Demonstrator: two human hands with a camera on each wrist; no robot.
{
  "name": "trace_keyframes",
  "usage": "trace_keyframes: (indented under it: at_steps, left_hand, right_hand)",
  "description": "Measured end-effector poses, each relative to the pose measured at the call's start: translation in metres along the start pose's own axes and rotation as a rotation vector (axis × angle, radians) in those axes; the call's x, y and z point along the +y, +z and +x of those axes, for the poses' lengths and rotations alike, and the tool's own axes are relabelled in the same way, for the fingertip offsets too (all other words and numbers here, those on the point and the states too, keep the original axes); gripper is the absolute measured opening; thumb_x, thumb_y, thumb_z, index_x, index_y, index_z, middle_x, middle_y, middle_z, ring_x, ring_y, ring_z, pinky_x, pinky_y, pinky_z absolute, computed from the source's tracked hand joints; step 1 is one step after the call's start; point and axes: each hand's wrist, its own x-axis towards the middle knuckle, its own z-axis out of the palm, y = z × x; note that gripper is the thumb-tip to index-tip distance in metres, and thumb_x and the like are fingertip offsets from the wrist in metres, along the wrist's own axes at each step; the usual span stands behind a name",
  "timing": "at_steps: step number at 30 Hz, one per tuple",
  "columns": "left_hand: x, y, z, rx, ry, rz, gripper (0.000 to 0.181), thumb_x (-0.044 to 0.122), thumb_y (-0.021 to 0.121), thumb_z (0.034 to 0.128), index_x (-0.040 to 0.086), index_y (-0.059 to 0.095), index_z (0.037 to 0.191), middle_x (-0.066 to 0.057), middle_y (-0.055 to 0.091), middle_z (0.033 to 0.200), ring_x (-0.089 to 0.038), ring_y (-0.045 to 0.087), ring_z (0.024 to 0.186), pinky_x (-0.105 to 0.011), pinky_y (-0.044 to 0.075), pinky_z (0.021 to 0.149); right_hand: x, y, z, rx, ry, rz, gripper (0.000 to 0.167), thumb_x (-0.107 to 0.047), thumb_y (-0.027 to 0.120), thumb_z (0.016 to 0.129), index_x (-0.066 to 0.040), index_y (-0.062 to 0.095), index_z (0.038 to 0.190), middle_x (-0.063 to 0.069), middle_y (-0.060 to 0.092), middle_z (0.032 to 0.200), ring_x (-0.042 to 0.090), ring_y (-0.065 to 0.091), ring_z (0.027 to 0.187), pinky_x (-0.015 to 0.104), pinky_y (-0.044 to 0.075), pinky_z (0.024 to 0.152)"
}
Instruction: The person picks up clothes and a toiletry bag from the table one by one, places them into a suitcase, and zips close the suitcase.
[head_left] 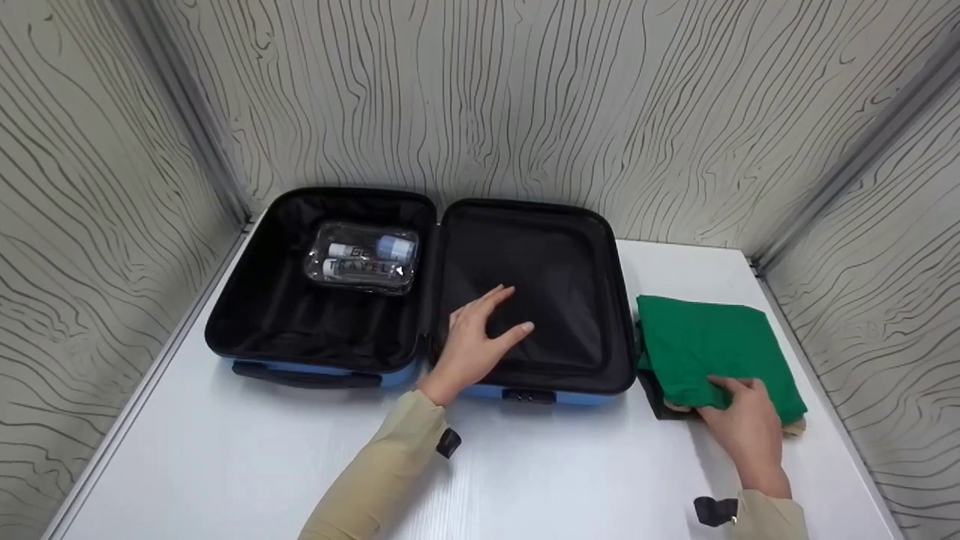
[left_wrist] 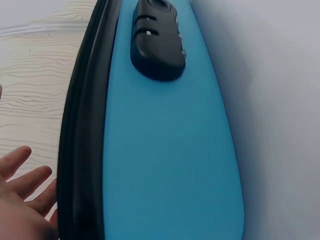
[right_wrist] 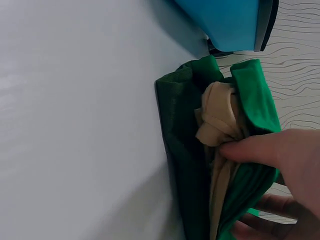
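An open blue suitcase [head_left: 585, 399] with a black lining lies flat, its two halves side by side. Above its right half my left hand [head_left: 472, 341] hovers, fingers spread and holding nothing. In the left wrist view, that hand's fingers [left_wrist: 31, 181] show beyond the case's black edge. To the right of the suitcase is a stack of folded cloth. Its top is a green cloth [head_left: 712, 337], with a beige cloth [right_wrist: 220, 112] and a dark green cloth [right_wrist: 182, 145] beneath. My right hand [head_left: 745, 424] pinches the stack's near edge, thumb against the beige layer, fingers on the green side.
A clear travel pouch [head_left: 341, 234] with small bottles sits in the suitcase's left half. The case has a black carry handle [head_left: 304, 375] and a combination lock [head_left: 529, 396] on its front. Patterned walls [head_left: 480, 112] enclose the white table [head_left: 555, 480] at the back and sides.
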Motion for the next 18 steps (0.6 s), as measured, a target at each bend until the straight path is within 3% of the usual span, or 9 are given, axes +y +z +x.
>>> trace_keyframes:
  at_steps: [4, 7, 13, 18]
  left_hand:
    - [0.005, 0.007, 0.002, -0.023, 0.01, -0.02, 0.071, 0.059, 0.064, 0.0954, 0.017, 0.051, 0.151, -0.004, 0.043, 0.157, -0.021, 0.039, 0.142, -0.048, 0.02, 0.117]
    - [0.01, 0.013, 0.004, -0.043, 0.023, -0.025, 0.07, 0.058, 0.064, 0.0958, 0.017, 0.051, 0.151, -0.006, 0.044, 0.157, -0.021, 0.039, 0.143, -0.048, 0.02, 0.117]
    - [0.024, 0.031, 0.011, -0.094, 0.043, -0.038, 0.07, 0.058, 0.063, 0.0963, 0.017, 0.05, 0.152, -0.006, 0.044, 0.157, -0.018, 0.039, 0.143, -0.046, 0.021, 0.118]
    - [0.04, 0.049, 0.013, -0.149, 0.042, -0.045, 0.07, 0.059, 0.064, 0.0954, 0.02, 0.051, 0.152, -0.002, 0.044, 0.157, -0.014, 0.039, 0.142, -0.042, 0.021, 0.118]
  right_hand:
    - [0.0, -0.002, -0.001, -0.071, 0.001, -0.007, 0.089, -0.052, 0.08, 0.084, 0.006, 0.05, 0.145, 0.039, 0.032, 0.139, 0.061, 0.034, 0.125, 0.074, 0.033, 0.098]
    - [-0.002, -0.002, -0.003, -0.065, 0.021, 0.013, 0.099, -0.068, 0.071, 0.084, 0.005, 0.048, 0.147, 0.037, 0.03, 0.144, 0.06, 0.03, 0.128, 0.074, 0.03, 0.099]
    - [0.005, 0.0, -0.006, 0.152, 0.027, 0.099, 0.068, -0.044, 0.069, 0.097, 0.008, 0.055, 0.14, 0.036, 0.038, 0.143, 0.056, 0.034, 0.129, 0.069, 0.03, 0.101]
    - [0.015, 0.0, -0.004, 0.203, 0.079, 0.086, 0.069, -0.035, 0.07, 0.097, 0.011, 0.047, 0.144, 0.037, 0.035, 0.145, 0.056, 0.031, 0.132, 0.07, 0.024, 0.104]
